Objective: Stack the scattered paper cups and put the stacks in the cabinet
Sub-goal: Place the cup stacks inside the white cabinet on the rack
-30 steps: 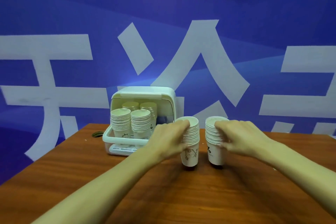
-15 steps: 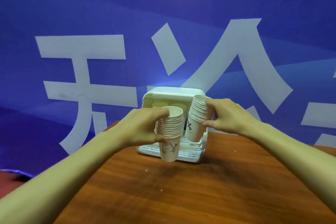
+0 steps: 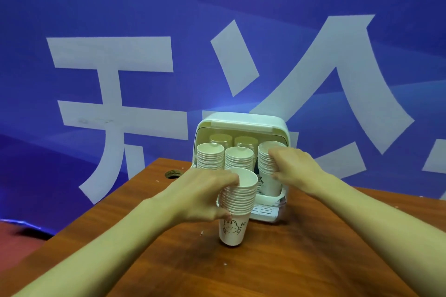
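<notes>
My left hand [image 3: 202, 196] grips a stack of white paper cups [image 3: 237, 207] with a rabbit drawing on the bottom cup. That stack stands on the wooden table just in front of the small white cabinet [image 3: 241, 123]. My right hand [image 3: 293, 167] holds a second cup stack [image 3: 269, 171] upright at the cabinet's open front, on its right side. Inside the cabinet stand other cup stacks [image 3: 223, 159], two in front and two behind them in shadow.
The brown wooden table [image 3: 301, 260] has a round cable hole [image 3: 172, 173] at its back left corner. A blue wall with large white characters rises right behind the cabinet. The table's left edge drops off to a red floor.
Both stacks have been lifted off the table and carried to the cabinet. The right stack has gone into the cabinet's right side; the left stack has come down in front of it.
</notes>
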Motion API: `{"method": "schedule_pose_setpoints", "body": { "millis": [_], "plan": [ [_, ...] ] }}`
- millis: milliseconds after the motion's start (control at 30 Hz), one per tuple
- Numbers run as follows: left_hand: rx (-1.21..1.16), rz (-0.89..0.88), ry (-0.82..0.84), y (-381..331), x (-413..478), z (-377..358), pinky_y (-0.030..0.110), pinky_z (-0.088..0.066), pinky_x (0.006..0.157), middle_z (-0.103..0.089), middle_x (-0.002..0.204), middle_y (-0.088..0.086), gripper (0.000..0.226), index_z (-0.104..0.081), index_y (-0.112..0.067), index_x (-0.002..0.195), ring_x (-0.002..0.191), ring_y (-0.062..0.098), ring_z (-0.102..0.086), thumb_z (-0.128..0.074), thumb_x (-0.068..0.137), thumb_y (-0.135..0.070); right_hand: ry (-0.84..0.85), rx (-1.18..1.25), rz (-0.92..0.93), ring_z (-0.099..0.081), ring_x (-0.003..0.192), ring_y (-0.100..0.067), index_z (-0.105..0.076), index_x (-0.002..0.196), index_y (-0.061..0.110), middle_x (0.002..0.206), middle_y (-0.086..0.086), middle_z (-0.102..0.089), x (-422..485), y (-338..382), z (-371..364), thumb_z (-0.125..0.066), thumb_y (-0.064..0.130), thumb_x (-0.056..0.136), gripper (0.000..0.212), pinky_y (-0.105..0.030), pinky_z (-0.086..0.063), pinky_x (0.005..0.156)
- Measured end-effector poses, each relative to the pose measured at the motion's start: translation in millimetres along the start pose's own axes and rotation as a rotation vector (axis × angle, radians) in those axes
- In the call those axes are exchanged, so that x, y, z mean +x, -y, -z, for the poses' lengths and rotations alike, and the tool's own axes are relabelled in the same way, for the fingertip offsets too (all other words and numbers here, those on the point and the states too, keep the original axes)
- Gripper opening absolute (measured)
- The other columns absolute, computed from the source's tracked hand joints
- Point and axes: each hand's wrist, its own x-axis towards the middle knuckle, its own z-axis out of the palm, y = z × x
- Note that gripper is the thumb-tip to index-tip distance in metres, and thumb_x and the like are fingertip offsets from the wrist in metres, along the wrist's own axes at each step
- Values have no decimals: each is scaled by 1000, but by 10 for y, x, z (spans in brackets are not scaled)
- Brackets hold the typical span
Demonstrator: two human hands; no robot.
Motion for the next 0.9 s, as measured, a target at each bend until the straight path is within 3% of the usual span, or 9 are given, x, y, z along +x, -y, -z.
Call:
{"method": "schedule_pose_setpoints", "body": {
  "millis": [100,200,333,467,667,767,900],
  "plan": [
    [-14,-9,13,2,3,-72,26,-36,61,-57,97,-16,42,-47,-31,101,77,2,-39,-75,76,-50,-3,20,-74,-63,95,-34,-50,111,17,109,-9,-64,150,61,-105,-66,16,86,30,-38,-50,73],
    [-5,-25,10,21,0,-104,28,-41,63,-58,100,-14,42,-43,-34,101,78,3,-42,-74,77,-49,45,-35,-141,-62,99,-36,-48,114,10,111,-13,-62,262,100,-209,-58,6,90,26,-38,-43,70],
    [15,-32,-4,66,5,-141,26,-34,59,-57,99,-13,39,-46,-31,100,76,4,-38,-73,78,-49,64,-45,-187,-61,104,-38,-47,119,4,116,-16,-58,350,132,-287,-52,0,91,29,-39,-41,70],
    [-8,-23,-3,97,4,-195,31,-45,62,-57,100,-13,37,-48,-30,99,79,6,-46,-71,78,-49,56,-42,-190,-61,106,-38,-46,123,5,118,-16,-56,363,140,-286,-54,2,93,31,-40,-42,72],
    [-26,-54,-22,76,44,-175,26,-30,56,-44,86,-19,39,-44,-30,93,73,3,-36,-75,76,-47,-92,-69,-93,-63,90,-36,-42,121,11,118,-11,-52,216,127,-241,-59,-1,88,39,-39,-40,62],
    [-58,-24,-51,43,46,-109,19,-29,54,-49,86,-18,40,-46,-30,92,74,3,-39,-77,74,-48,-155,-121,2,-62,76,-36,-44,118,15,115,-8,-53,89,80,-160,-54,-2,86,38,-39,-38,57],
    [-122,21,-167,-43,208,132,24,-41,58,-58,90,-15,41,-55,-27,95,73,5,-47,-79,73,-52,-315,-218,162,-58,54,-36,-62,87,21,82,2,-64,-130,-160,70,-61,13,80,10,-33,-39,45]
  ]
}}
